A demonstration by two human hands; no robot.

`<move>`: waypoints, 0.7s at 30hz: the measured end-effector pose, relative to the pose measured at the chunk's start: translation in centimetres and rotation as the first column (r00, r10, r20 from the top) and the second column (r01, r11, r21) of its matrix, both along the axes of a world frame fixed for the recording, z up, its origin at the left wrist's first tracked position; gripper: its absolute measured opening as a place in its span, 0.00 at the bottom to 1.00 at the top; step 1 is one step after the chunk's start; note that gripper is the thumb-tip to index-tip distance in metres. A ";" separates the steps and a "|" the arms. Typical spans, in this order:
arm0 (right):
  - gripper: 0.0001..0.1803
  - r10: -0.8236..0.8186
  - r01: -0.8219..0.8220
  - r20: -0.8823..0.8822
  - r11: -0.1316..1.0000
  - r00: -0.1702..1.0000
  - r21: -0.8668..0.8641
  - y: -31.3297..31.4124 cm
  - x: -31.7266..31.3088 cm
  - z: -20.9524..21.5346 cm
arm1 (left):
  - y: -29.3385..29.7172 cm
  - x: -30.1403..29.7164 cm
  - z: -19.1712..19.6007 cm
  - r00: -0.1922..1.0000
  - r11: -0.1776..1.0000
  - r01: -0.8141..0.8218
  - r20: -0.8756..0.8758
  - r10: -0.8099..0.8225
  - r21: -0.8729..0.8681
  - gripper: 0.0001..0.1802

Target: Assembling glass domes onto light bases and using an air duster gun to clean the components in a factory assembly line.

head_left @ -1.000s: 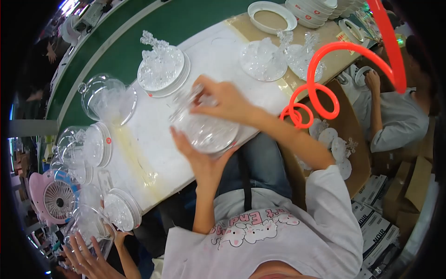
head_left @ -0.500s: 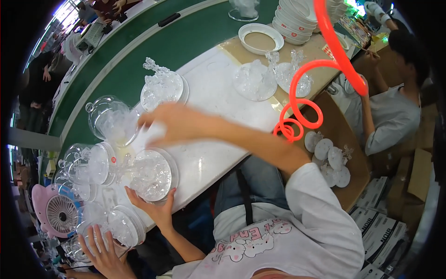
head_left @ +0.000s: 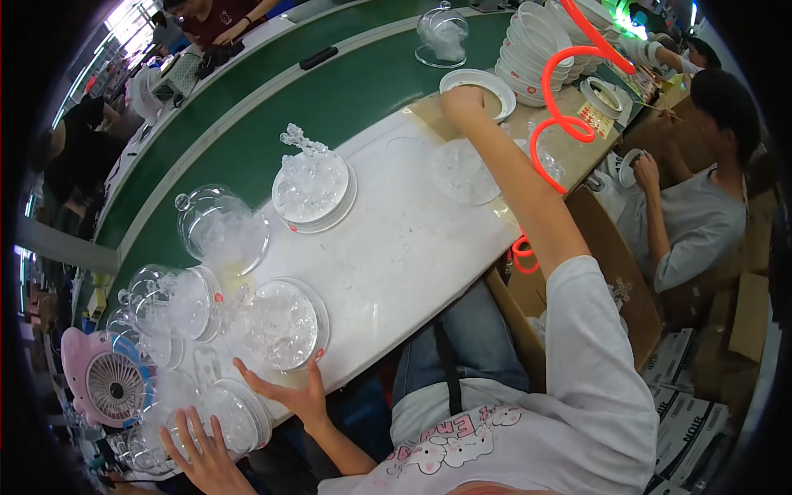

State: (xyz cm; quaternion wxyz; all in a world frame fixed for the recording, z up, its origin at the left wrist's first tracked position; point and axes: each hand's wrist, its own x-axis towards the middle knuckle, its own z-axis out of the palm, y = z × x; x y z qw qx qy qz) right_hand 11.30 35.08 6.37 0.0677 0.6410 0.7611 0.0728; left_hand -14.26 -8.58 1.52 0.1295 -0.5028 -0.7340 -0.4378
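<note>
White base with clear ornament (head_left: 285, 324), near left on counter (head_left: 396, 239): judged light, stiff, slippery, fragile; best gripped by edges. Left hand (head_left: 304, 400): spread beside it. Right hand (head_left: 464, 101): at far white ring (head_left: 505, 92); closure cannot be told.

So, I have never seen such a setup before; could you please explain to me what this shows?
There is no machine: a person works bare-handed, seen by a camera on their head, looking down. On the white table are clear domes and round white bases bearing clear pieces. The left hand is open beside one base. The right hand is at a round white dish; its grip is hidden. The spread hand at lower left is another person's.
</note>
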 end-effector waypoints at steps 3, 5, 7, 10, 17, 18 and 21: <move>0.13 0.084 -0.085 0.063 0.996 0.994 0.007 -1.5 -0.6 1.0 | -0.6 1.1 2.0 0.996 0.996 0.052 -0.073 -0.047 0.078 0.50; 0.12 0.169 -0.157 -0.052 0.971 0.984 0.182 -2.7 -1.6 2.3 | -0.5 2.5 3.1 0.986 0.971 0.158 -0.089 -0.144 0.181 0.48; 0.11 0.177 -0.113 -0.235 0.958 0.956 0.263 -3.5 -1.3 4.7 | 0.6 3.7 3.2 0.926 0.861 0.376 -0.166 -0.338 0.343 0.43; 0.14 0.275 -0.093 -0.848 0.960 0.452 0.262 -7.0 0.3 6.9 | 2.8 6.8 2.7 0.841 0.739 0.510 -0.073 -0.536 0.441 0.41; 0.12 -0.507 -0.590 -0.850 0.734 -0.147 -0.336 -22.3 1.0 4.5 | 6.9 10.7 3.5 0.841 0.847 0.526 0.108 -0.531 0.071 0.46; 0.11 -0.572 -0.630 -0.813 0.672 -0.108 -0.389 -23.0 1.6 3.9 | 7.5 11.0 3.6 0.839 0.843 0.538 0.084 -0.537 0.017 0.46; 0.11 -0.574 -0.661 -0.781 0.489 0.246 -0.569 -22.7 3.4 3.2 | 8.7 11.7 2.2 0.831 0.835 0.548 0.143 -0.538 -0.041 0.36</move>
